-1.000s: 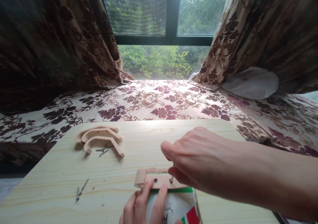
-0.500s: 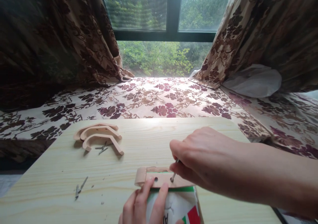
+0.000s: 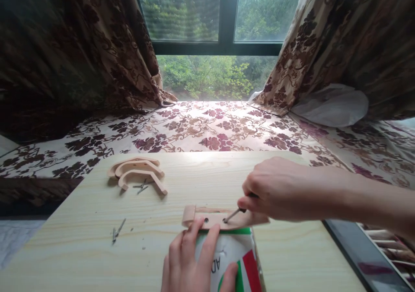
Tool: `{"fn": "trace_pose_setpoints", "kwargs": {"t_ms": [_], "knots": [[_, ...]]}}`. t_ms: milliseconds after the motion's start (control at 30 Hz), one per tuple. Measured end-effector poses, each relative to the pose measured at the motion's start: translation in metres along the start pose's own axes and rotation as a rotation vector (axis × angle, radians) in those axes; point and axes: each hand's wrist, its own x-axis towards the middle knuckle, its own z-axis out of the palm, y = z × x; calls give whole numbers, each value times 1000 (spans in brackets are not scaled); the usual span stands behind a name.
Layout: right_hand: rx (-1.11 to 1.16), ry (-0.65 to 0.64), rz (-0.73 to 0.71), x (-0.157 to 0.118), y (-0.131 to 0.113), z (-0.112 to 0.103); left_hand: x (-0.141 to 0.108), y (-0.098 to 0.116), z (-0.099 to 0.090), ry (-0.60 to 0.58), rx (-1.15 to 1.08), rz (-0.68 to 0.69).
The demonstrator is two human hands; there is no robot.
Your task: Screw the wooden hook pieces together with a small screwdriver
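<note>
My right hand point(image 3: 275, 188) is closed around a screwdriver point(image 3: 234, 214), its thin metal shaft slanting down left. The tip rests at the right-hand hole of a pale wooden hook point(image 3: 212, 221), curved at its left end. In the hook's left hole sits a dark screw head. My left hand point(image 3: 196, 255) lies with fingers spread, two fingertips pressing the hook's lower edge. Beneath that hand is a white, green and red printed package point(image 3: 227, 244), against the hook's near side. The screwdriver's handle is mostly hidden in my right hand.
Three curved wooden hooks point(image 3: 142, 175) lie at the table's back left, with several screws point(image 3: 142, 187) beside them. More screws point(image 3: 118, 231) and dark crumbs lie nearer on the wood-grain table point(image 3: 74, 249). A dark-framed panel point(image 3: 363, 257) is at the right.
My right hand has moved right and tilted the screwdriver from steep to a low slant, its tip still at the right-hand hole. My left fingers still press the hook. The view has shifted slightly.
</note>
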Motion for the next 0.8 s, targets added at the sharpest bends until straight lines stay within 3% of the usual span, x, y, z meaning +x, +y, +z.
{"fn": "trace_pose_setpoints", "kwargs": {"t_ms": [67,167,233,333,400,467,633,700,800], "knots": [[136,-19,75,-16,7,3,0,2,-5,-10,-117,-75],[463,92,206,-51,4,17,0,-2,-19,-97,-386,-139],[678,145,243,-73,-8,41,-1,-9,-28,-170,-535,-241],[825,216,319,-90,-31,87,0,-17,-35,-214,-621,-502],[890,178,390,-88,-44,113,4,-18,-34,-243,-700,-668],[983,229,441,-78,-53,127,9,-16,-29,-284,-810,-717],[1159,385,291,-59,-65,126,17,-2,-34,-360,-1037,-736],[1142,469,306,-58,-70,126,16,2,-44,-327,-1189,-803],[1082,570,321,-60,-78,134,12,6,-59,-153,-1259,-853]]}}
